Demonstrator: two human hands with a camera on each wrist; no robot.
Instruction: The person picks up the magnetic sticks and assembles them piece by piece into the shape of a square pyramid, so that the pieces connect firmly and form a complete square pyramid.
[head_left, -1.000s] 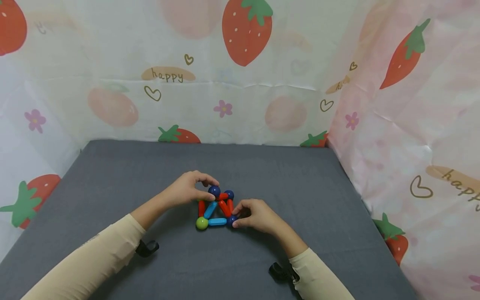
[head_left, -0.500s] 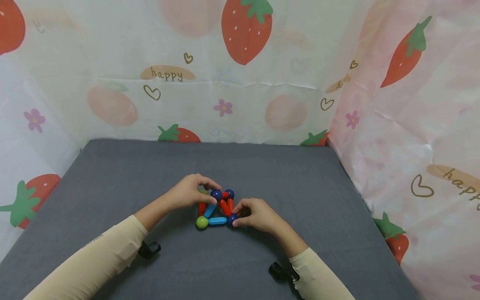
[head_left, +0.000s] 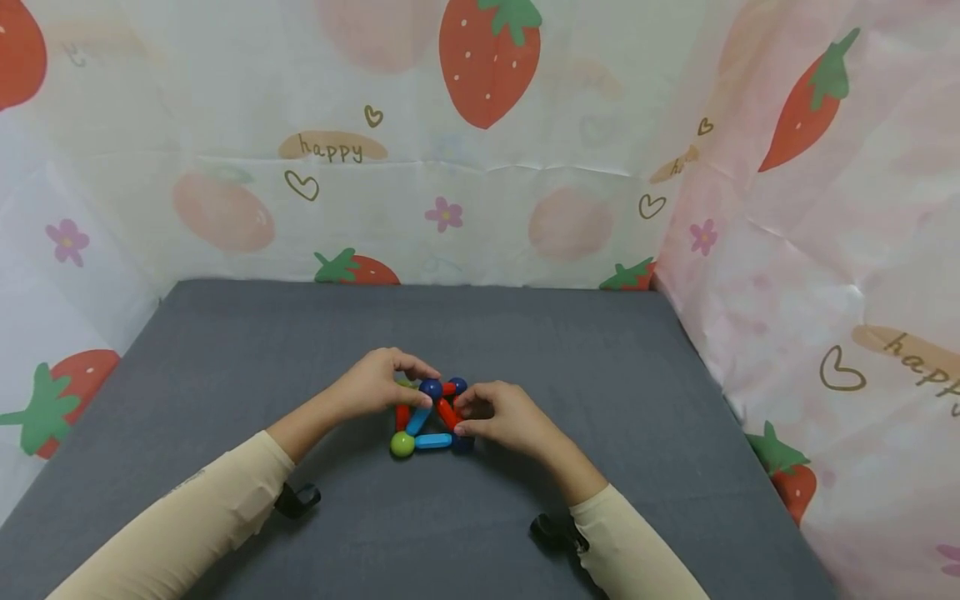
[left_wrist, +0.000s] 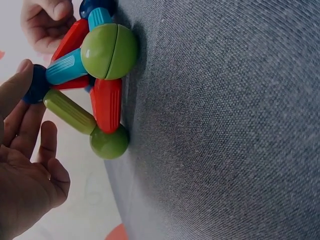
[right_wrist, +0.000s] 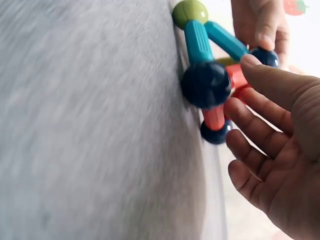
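A pyramid-like frame of magnetic rods and balls stands on the grey cloth. My left hand (head_left: 378, 383) pinches the dark blue top ball (head_left: 431, 389) between thumb and fingers. From that ball slope a light blue rod (left_wrist: 67, 67), a green rod (left_wrist: 69, 111) and a red rod (head_left: 447, 412). My right hand (head_left: 504, 419) has thumb and fingers around this red rod, just above the dark blue front right ball (right_wrist: 206, 84). The base also has a green front ball (head_left: 402, 444), a light blue front rod (head_left: 433, 442), a second green ball (left_wrist: 109, 142) and a blue far ball (head_left: 457, 386).
Grey cloth (head_left: 360, 533) covers the table. Strawberry-print sheeting (head_left: 480, 200) hangs along the back and both sides. A black strap (head_left: 297, 500) hangs at the left wrist, and another black strap (head_left: 557, 533) at the right.
My left hand came down slightly with the top ball, then held still. My right hand left the front right ball and moved up and left to the sloping red rod.
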